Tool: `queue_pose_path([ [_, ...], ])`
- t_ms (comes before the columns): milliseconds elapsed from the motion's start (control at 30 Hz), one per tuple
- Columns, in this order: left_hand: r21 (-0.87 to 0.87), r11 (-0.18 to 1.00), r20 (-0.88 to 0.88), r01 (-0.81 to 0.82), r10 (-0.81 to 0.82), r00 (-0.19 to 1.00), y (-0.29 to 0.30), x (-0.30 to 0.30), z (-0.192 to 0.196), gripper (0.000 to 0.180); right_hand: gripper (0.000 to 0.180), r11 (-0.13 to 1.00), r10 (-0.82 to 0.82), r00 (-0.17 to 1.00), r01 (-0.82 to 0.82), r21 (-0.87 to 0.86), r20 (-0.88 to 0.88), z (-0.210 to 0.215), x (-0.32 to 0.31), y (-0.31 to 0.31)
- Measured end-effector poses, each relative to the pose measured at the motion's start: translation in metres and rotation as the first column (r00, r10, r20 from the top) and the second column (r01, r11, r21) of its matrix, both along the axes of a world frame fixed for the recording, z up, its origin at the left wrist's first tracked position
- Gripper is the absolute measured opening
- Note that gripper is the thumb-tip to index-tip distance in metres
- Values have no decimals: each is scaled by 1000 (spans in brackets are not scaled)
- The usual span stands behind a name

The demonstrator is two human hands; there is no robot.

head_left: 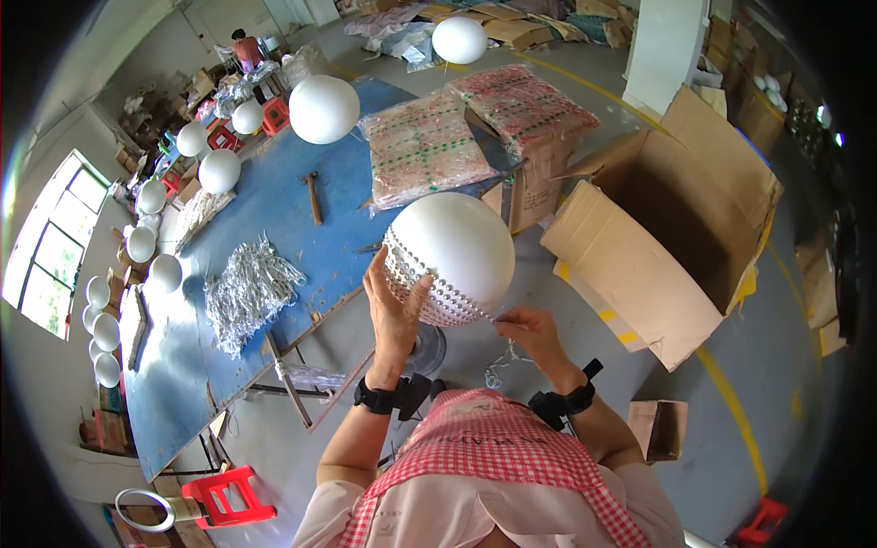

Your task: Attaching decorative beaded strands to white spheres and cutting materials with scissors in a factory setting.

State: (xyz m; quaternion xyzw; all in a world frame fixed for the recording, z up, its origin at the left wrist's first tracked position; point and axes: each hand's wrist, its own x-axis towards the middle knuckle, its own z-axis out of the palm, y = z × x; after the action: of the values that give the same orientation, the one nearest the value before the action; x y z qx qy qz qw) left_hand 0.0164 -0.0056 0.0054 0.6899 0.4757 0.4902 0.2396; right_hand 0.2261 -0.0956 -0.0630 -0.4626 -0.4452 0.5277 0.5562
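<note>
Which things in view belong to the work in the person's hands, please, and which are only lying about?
In the work:
white ball, held by the left hand
silver beads on the ball, pinched near their edge by the right hand

Apparently lying about:
hammer
open cardboard box
silver strands, use unclear

a head-worn fisheye looks down at the beaded ball point(461, 247).

One left hand point(395, 324); one right hand point(541, 342); one beaded ball point(457, 247); at least twelve plain white balls point(324, 110); one hammer point(315, 203); one tinsel bundle point(247, 288); two wrapped packs point(427, 153); one large carton point(630, 265); one small box point(645, 427); two wristbands point(375, 398); at least three red stools point(274, 110); one apron point(498, 437).
</note>
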Motion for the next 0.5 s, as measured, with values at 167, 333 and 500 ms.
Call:
queue_pose_path([
  [167, 79, 993, -177, -82, 95, 980, 1, -1, -1, 66, 14, 998, -52, 995, 55, -30, 91, -5, -1, 3],
  [333, 104, 982, -240, 160, -131, 962, 11, -12, -4, 85, 13, 998, -47, 996, 49, -33, 80, -13, 2, 6],
  [500, -39, 987, -214, 154, -159, 964, 11, -6, -2, 98, 14, 999, -28, 998, 27, 28, 64, -20, 4, 7],
])
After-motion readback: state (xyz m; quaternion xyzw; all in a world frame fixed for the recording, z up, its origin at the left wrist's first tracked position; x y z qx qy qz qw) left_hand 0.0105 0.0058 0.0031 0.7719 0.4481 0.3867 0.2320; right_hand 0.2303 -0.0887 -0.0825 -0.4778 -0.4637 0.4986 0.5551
